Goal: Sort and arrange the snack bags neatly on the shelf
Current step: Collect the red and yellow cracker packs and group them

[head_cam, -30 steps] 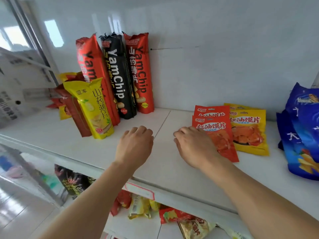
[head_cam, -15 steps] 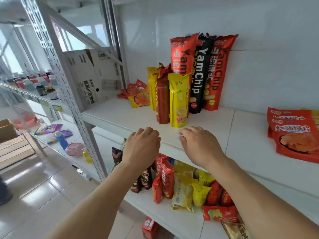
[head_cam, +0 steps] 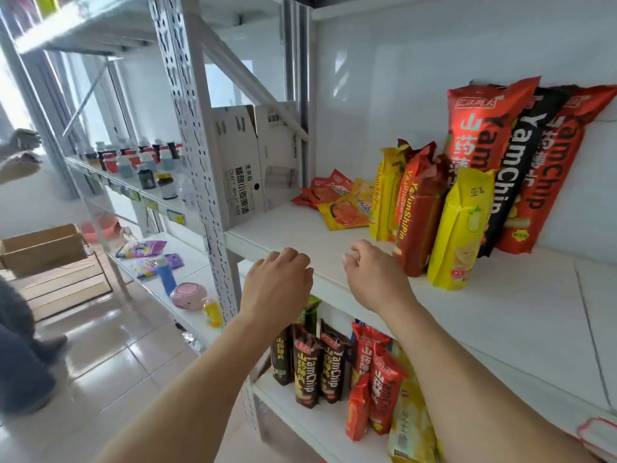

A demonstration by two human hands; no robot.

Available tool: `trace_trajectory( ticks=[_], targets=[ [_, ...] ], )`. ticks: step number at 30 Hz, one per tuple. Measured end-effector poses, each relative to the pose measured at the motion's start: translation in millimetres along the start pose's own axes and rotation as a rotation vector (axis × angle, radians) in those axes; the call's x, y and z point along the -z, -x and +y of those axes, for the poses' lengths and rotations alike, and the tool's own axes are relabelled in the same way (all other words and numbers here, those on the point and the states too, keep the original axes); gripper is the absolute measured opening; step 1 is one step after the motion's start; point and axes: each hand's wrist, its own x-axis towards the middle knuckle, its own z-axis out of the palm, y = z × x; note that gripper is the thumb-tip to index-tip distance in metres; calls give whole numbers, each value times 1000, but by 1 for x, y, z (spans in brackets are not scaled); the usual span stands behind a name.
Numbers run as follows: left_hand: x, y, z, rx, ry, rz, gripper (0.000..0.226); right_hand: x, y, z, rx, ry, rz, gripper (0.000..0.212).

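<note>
while both the left hand and right hand hover loosely curled, holding nothing, the next reach seems the flat packets lying far left on the shelf.

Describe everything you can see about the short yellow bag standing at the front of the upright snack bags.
The short yellow bag is a glossy, puffed foil-like pack with a crimped top seal, small printed characters near the top, a pale chip picture and a red round mark near its base. It stands upright, slightly tilted, on the white shelf, foremost in the group, against a red bag on one side, in front of the tall black YamChip bag. Neither hand touches it.
</note>
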Motion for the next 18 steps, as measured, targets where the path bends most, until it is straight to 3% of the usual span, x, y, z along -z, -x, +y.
trace_trajectory(
  ticks=[8,12,18],
  targets=[
    [-43,-107,-50,80,53,-72,36,-60,-137,-12,-407,-311,-20,73],
    [-63,-159,-70,146,179,-51,36,-79,-189,-7,-534,-311,49,80],
    [-104,-236,-93,250,372,-157,42,-103,-240,5,-652,-285,160,87]
  ],
)
